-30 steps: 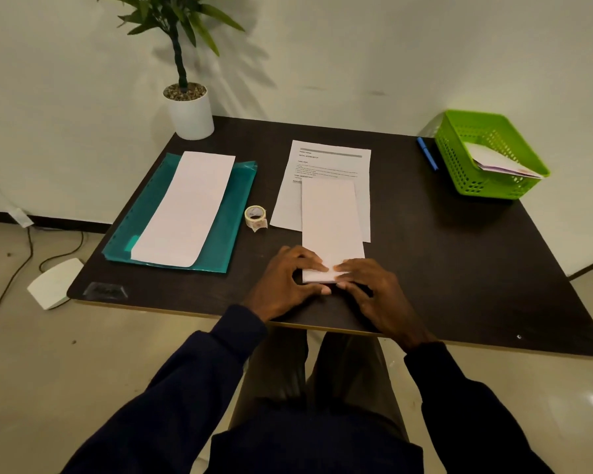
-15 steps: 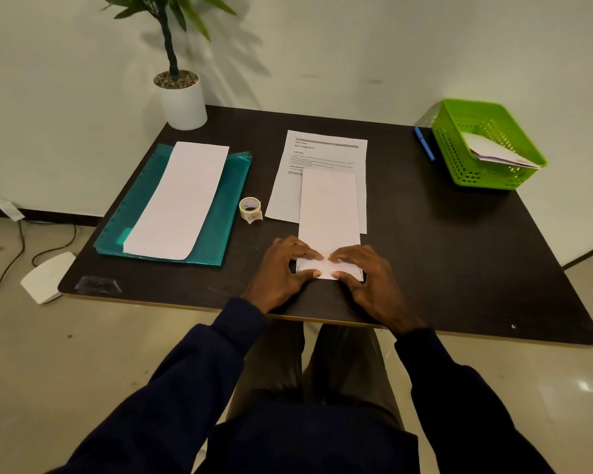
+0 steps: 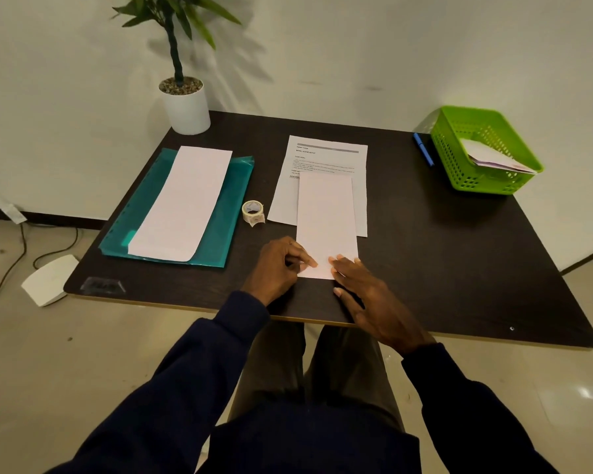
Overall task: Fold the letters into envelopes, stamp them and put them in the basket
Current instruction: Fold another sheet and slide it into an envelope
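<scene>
The left hand [image 3: 281, 265] curls its fingers onto the near left corner of the folded letter [image 3: 326, 217], pinching it. The right hand [image 3: 370, 299] lies flat, fingertips on the near right corner. Left of the letter are one stamp roll [image 3: 253, 211] and one teal folder [image 3: 241, 196] bearing one long white sheet [image 3: 182, 203]. Under its far end lies one printed sheet [image 3: 326, 155], its text too small to read. Far right of it are one blue pen [image 3: 423, 153] and one green basket [image 3: 454, 160].

A dark brown wood-grain table with a pale edge [image 3: 459, 268] stands against a plain off-white wall [image 3: 322, 46]. A dark skirting board [image 3: 48, 218] runs along the wall base. The glossy beige floor [image 3: 83, 371] carries a flat white box [image 3: 48, 280] and a black cable [image 3: 14, 265], and shows a bright light reflection [image 3: 589, 393] at the right.
</scene>
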